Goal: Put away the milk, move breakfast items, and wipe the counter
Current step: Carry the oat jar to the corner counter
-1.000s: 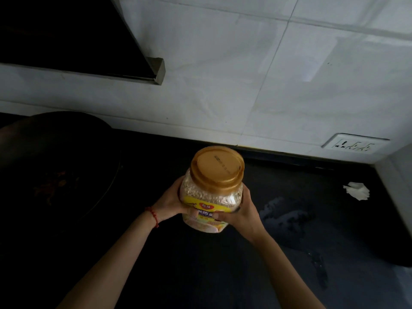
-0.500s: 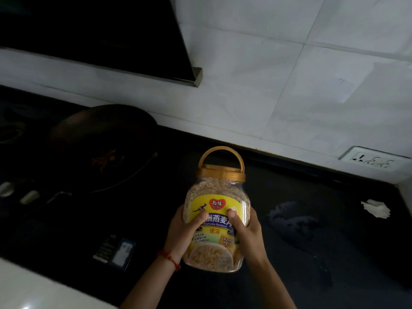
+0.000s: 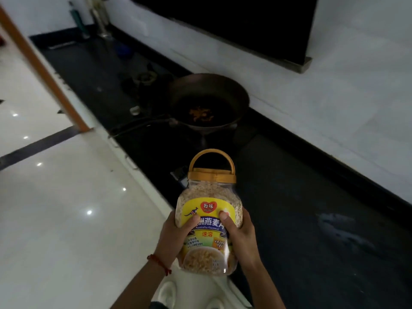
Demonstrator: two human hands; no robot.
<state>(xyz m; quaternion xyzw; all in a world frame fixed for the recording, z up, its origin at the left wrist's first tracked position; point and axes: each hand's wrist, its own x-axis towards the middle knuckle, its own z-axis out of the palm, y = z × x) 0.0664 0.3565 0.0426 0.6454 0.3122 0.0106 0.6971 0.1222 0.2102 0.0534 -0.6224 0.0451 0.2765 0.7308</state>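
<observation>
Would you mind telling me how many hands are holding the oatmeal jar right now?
2: the left hand grips the oatmeal jar on its left side, the right hand on its right.

The fingers of the left hand (image 3: 172, 238) and the right hand (image 3: 242, 236) wrap behind the oatmeal jar (image 3: 208, 221) and are hidden; only the thumbs show on its label. Both thumbs cover part of the label's large print, and the small print lower down is too small to read. The jar's base hides part of the pale shoes (image 3: 169, 294), which the bottom edge cuts off. The wok (image 3: 208, 101) holds orange scraps too dim to identify. The far counter (image 3: 93, 61) is blurred, and the items there are indistinct.
</observation>
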